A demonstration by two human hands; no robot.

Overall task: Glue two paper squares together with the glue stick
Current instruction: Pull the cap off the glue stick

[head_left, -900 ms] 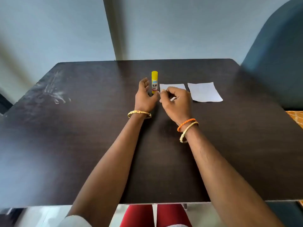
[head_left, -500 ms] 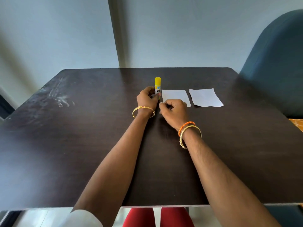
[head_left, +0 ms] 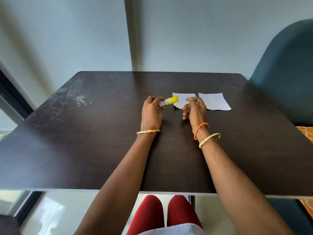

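Left hand [head_left: 152,112] is up off the dark desk [head_left: 84,150], fingers wrapped around the glue stick [head_left: 169,101], which lies tilted with its yellow cap sticking out to that hand's right, pointing at the other hand. Right hand [head_left: 194,108] hovers just beside the cap, fingers loosely curled and parted, pinching nothing. Beyond it, partly hidden by its fingers, the first paper square [head_left: 183,99] lies flat. Just right of that hand sits the second paper square [head_left: 214,103], a narrow gap between the two sheets.
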